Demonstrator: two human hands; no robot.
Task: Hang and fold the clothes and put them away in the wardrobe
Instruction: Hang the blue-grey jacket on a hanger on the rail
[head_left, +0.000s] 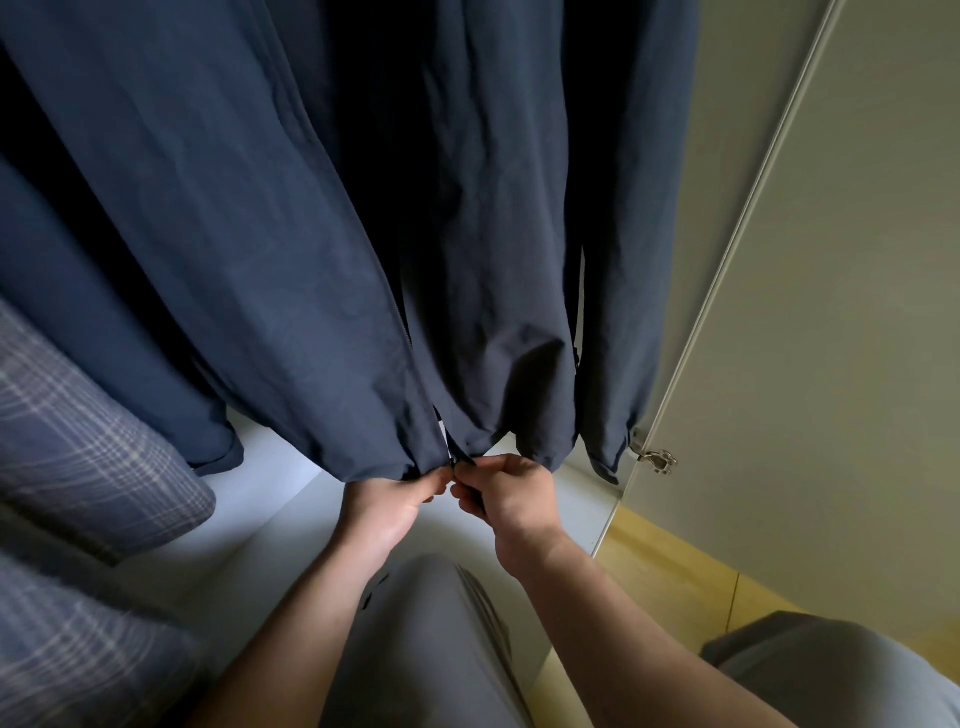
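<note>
Head view: I noted left hand (387, 501) and right hand (511, 491) pinching the jacket (260, 234) hem at its zip (453, 462); door (831, 260) near right.

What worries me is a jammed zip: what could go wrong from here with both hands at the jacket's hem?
The left hand and right hand pinch the zip at the hem of the navy jacket; bunched fabric beside it could catch in the teeth.
The jacket hangs, so a hard downward tug might pull it askew or off its support, which is out of view.
Its far hem hangs close to the door hinge and might snag there.
</note>
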